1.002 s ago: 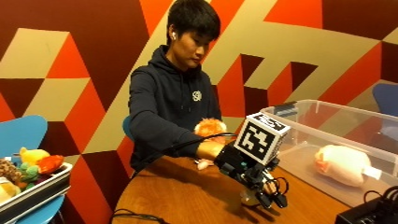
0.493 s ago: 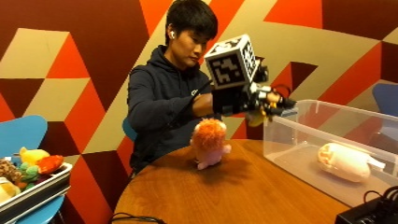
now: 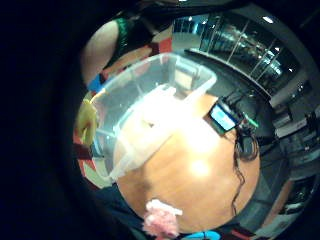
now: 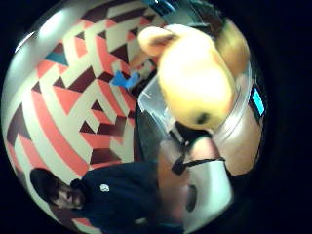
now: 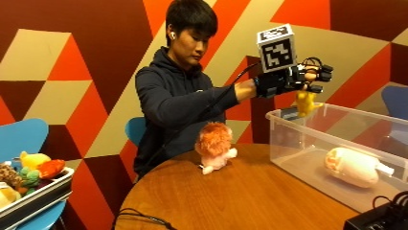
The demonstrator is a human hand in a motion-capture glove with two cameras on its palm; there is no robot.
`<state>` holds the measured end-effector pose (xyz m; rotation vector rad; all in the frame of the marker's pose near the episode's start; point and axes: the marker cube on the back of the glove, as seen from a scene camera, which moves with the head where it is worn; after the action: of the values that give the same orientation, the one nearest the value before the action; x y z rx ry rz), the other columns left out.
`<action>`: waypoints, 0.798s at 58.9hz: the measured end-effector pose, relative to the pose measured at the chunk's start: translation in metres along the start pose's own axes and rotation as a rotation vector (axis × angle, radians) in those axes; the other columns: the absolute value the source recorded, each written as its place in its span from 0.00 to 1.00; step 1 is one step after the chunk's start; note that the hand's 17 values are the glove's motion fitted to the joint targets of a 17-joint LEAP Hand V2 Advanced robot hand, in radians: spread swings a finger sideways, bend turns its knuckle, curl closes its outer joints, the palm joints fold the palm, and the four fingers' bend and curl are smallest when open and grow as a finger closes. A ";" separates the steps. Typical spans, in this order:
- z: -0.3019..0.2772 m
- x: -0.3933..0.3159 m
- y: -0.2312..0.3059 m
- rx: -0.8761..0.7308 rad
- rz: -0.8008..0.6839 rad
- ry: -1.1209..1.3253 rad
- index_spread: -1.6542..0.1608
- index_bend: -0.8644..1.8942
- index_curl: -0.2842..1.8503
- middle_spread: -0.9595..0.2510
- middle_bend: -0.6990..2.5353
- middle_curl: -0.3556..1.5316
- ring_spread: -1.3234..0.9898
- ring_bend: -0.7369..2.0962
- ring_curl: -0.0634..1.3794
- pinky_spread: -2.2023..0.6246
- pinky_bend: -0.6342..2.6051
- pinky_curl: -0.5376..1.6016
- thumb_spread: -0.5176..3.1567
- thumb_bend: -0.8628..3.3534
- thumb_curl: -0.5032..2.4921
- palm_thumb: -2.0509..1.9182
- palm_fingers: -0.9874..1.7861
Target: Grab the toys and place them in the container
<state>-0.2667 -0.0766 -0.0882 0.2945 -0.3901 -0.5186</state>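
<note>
- Tray [image 5: 38,194], lower left of the outside view: holds several small plush toys [image 5: 28,167]. It stands well apart from the table.
- Table [image 5: 255,201], lower centre: round wooden top. An orange plush [image 5: 213,146] stands upright near its far edge, just beside the bin but not touching it.
- Right hand [image 5: 290,81], upper right of centre: fingers curled round a yellow toy [image 5: 305,101], which hangs below the hand above the near-left rim of the bin.
- Yellow toy, handling: judged soft, light and non-fragile. It fills much of the thumb side palm view [image 4: 195,83], so it sits close to the palm. A hold round the body appears adequate.
- Bin [image 5: 331,122], right: clear plastic, open top, upright walls. One pale plush [image 5: 352,165] lies on its floor.
- Clearance: the toy's lower end is near rim level; judged advisable to carry it inward past the wall before release. Floor room remains beside the pale plush.
- Black device [image 5: 376,221], lower right corner: with cables, near the bin's front wall; keep clear.
</note>
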 end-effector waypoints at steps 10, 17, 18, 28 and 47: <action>-0.006 -0.001 0.021 -0.090 -0.015 -0.062 0.80 0.40 0.38 0.76 0.27 0.39 0.54 0.36 0.18 0.77 0.50 0.38 0.45 0.19 0.33 0.59 0.28; -0.025 0.007 0.052 -0.169 0.020 -0.031 0.80 0.37 0.35 0.80 0.26 0.38 0.56 0.34 0.18 0.77 0.49 0.37 0.45 0.20 0.32 0.58 0.29; -0.028 0.008 0.058 -0.184 0.029 -0.023 0.80 0.37 0.35 0.80 0.26 0.37 0.56 0.33 0.18 0.77 0.49 0.37 0.45 0.20 0.32 0.57 0.29; -0.048 0.016 0.131 -0.327 0.040 0.139 0.79 0.37 0.33 0.81 0.26 0.35 0.57 0.32 0.19 0.77 0.49 0.37 0.45 0.20 0.30 0.57 0.29; -0.026 0.020 0.228 -0.415 0.097 0.165 0.79 0.36 0.31 0.82 0.27 0.34 0.58 0.32 0.19 0.78 0.49 0.36 0.45 0.20 0.29 0.57 0.30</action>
<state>-0.1442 0.1063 -0.0220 -0.0825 -0.1294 -0.4644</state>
